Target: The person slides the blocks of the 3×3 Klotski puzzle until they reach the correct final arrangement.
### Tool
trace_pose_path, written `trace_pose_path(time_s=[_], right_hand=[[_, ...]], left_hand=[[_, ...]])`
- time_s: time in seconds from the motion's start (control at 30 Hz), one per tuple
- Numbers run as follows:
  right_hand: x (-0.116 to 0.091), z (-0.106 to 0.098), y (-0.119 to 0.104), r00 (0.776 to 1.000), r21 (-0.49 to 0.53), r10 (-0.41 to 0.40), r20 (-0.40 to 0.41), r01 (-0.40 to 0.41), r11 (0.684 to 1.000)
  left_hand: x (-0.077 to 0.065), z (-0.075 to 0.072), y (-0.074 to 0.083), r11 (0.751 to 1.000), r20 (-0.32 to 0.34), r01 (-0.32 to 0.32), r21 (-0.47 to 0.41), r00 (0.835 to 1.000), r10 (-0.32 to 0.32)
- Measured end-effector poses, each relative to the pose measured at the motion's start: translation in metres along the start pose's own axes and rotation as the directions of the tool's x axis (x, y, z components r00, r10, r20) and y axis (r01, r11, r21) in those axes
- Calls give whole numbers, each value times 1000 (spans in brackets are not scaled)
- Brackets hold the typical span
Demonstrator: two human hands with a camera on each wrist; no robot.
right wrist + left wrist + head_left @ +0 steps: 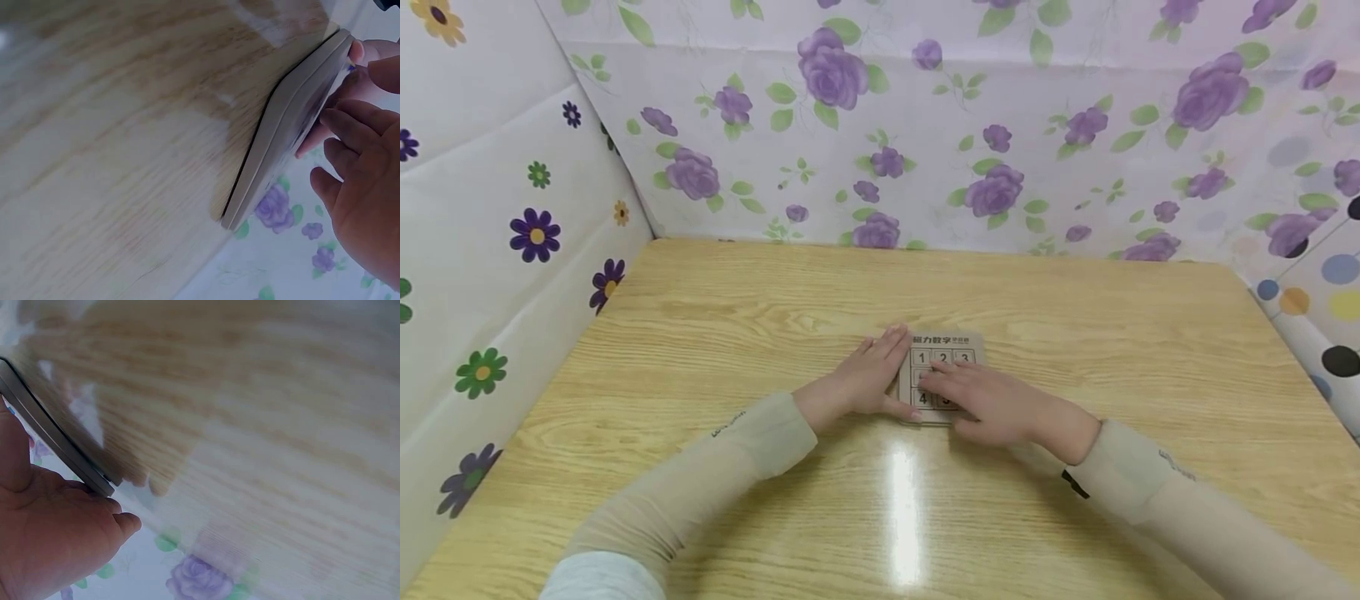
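A flat square number slide puzzle (942,340) lies on the wooden table. Its top row shows tiles 1, 2 and 3, and 4 is visible in the bottom row with part of a 5. My left hand (871,375) holds it at the left side, fingers along the edge and thumb across the near-left corner. My right hand (1000,402) reaches over from the right with extended fingers on the middle tiles, hiding several of them. In the right wrist view, the puzzle's pale side edge (275,134) shows beside the right hand's fingertips.
The wood-grain table (760,283) reaches to a back curtain with purple flowers (835,71). A white sheet with coloured daisies (482,371) hangs on the left, and a dotted sheet (1341,275) on the right. A light glare lies on the table in front of the puzzle.
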State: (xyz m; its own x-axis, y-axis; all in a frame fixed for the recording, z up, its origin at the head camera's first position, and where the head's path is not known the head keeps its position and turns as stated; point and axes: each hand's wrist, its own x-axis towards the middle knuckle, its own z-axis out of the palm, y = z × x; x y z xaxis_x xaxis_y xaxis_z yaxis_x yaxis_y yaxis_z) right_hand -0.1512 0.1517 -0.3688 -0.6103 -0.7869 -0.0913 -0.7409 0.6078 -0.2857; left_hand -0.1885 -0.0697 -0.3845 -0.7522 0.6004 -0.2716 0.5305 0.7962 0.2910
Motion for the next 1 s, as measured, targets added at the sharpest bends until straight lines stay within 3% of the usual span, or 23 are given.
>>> trace_pose_path(time_s=[0.43, 0.8, 1.0], right_hand=[[-15, -1, 12, 999, -20, 18, -36, -19, 1000], [-14, 7, -8, 997, -19, -77, 9, 77, 997], [-10, 7, -10, 998, -50, -61, 9, 62, 997]], left_hand=[[0, 0, 0, 1000, -16, -6, -9, 1000, 6], [1, 3, -1, 1000, -17, -11, -9, 1000, 10], [-1, 2, 0, 1000, -27, -13, -10, 1000, 13]])
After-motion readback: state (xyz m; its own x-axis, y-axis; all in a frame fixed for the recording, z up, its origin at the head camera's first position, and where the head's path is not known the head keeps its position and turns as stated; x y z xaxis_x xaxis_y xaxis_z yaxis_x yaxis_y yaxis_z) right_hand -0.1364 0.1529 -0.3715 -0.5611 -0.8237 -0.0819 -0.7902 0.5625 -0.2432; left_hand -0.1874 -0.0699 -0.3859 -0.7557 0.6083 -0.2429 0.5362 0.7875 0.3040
